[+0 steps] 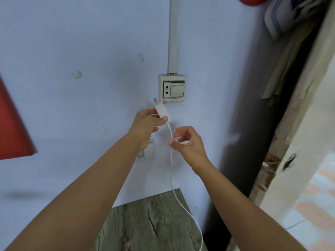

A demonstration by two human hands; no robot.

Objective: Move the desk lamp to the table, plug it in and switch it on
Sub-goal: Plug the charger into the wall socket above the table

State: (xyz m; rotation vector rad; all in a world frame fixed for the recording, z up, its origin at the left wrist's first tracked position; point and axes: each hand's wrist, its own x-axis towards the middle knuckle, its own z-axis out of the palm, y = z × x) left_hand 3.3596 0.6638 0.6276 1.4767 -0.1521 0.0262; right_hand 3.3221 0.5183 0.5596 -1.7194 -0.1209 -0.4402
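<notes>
My left hand [147, 126] grips a white plug adapter [161, 109], its pins pointing up and left, just below the wall socket [167, 90]. The socket shares a cream plate [172, 77] with a wide rocker switch [177, 90]. A thin white cable [171, 160] runs from the plug down past the corner of the wooden table [145, 223] and out of the bottom of the frame. My right hand [188, 142] is half-curled beside the cable, thumb and fingers lightly around it. The lamp itself is out of view.
A white cable duct [174, 33] runs up the pale blue wall from the plate. A red panel [12, 124] hangs at the left. A second small wall plate [147, 151] sits behind my left wrist. A door frame [299, 142] and hanging cloth [282, 69] stand at the right.
</notes>
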